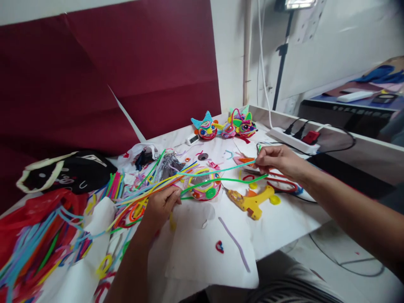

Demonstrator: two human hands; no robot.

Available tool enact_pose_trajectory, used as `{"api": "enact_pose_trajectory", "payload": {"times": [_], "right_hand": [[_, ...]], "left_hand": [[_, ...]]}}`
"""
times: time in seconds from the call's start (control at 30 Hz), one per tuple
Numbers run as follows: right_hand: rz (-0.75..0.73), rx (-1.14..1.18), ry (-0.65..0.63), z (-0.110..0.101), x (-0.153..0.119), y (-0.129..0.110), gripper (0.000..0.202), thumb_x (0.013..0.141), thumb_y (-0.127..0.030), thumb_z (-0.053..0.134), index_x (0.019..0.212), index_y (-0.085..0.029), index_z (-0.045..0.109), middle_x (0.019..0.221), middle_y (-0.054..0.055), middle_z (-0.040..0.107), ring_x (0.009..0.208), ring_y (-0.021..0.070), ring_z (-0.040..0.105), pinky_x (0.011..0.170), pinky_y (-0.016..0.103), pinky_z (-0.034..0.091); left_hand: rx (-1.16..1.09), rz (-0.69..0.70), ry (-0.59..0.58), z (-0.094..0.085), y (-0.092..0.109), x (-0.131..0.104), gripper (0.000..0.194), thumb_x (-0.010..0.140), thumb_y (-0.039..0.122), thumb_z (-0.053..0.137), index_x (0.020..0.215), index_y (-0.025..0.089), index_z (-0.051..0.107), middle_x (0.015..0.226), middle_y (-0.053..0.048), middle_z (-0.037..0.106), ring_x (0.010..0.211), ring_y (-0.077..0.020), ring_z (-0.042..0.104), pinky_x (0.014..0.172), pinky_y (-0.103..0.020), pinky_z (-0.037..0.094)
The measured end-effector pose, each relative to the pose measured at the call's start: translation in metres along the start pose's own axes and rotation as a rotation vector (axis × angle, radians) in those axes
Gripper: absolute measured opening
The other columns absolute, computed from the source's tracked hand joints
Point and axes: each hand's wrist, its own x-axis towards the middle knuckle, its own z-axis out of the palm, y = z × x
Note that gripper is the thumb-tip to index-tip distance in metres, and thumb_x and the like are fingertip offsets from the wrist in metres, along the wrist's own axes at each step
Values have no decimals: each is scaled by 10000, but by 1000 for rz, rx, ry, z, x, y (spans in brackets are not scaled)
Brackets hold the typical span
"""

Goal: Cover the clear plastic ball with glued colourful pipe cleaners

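My left hand (162, 204) is closed on one end of a green pipe cleaner (232, 180) at the centre of the head view. Right of centre, my right hand (274, 160) pinches the far end of a teal pipe cleaner (221, 170); the green one's other end lies just below its fingers. Both strands stretch over a round decorated piece (203, 185) with coloured trim. A yellow glue gun (252, 202) rests below my right hand, beside red-handled scissors (284, 184). Closer to me are a purple pipe cleaner (234, 244) and a small red-and-blue piece (219, 247).
Bundles of pipe cleaners (38, 240) and a black bag (75, 172) cover the left side. Finished decorated figures (208, 125) stand at the back. A power strip (295, 140) with cables lies along the right edge, near a light stand (280, 63).
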Motion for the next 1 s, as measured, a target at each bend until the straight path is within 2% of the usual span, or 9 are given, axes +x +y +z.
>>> {"api": "enact_pose_trajectory", "payload": {"times": [0.1,0.27,0.33,0.4,0.5,0.73,0.83,1.0], "right_hand": [[-7,-26,-6,2,-3,0,247,621,-352,839,592,-169,675,662,60,725,512,110,567,479,215,433],[7,-3,-14,1,-7,0,303,599,-386,872,593,-160,669,630,61,713,508,102,562,494,207,432],[23,36,-10,0,-8,0,315,597,-398,877,597,-163,668,637,56,711,511,108,577,511,218,453],[22,76,2,-1,-9,-1,307,594,-392,881,603,-168,671,624,43,698,504,115,585,521,233,467],[-13,102,6,-2,-9,-4,266,629,-368,863,616,-172,684,610,41,685,501,121,586,524,245,467],[-92,182,32,-7,-3,-8,191,648,-313,841,619,-188,699,577,38,655,501,132,590,500,248,444],[-84,173,38,-9,-1,-5,186,651,-309,839,623,-189,700,623,57,682,501,129,585,491,244,438],[-52,155,11,-11,0,1,189,671,-328,835,645,-190,709,587,53,663,535,130,599,513,220,442]], "left_hand": [[5,18,9,1,-1,0,442,953,459,442,660,184,626,529,24,540,509,-127,511,532,-236,386],[5,72,50,2,-5,1,399,942,432,453,699,188,654,605,17,628,581,-134,568,617,-242,422],[-21,60,68,0,-9,1,375,932,425,465,729,186,670,611,16,626,592,-136,573,631,-245,430],[-89,3,105,-6,-15,0,341,915,426,485,790,184,692,583,22,587,551,-130,538,573,-239,414],[-281,-102,225,-16,-30,0,291,881,412,528,882,177,698,564,33,532,468,-108,451,457,-220,353],[-756,-319,607,-31,-67,4,115,804,245,620,815,144,674,516,30,507,398,-69,396,377,-164,278],[-859,-378,701,-32,-74,6,107,816,242,615,809,142,654,487,48,457,370,-61,366,358,-152,249],[-936,-419,858,-30,-80,7,157,877,275,566,800,145,607,464,88,353,348,-48,312,358,-146,227]]}}
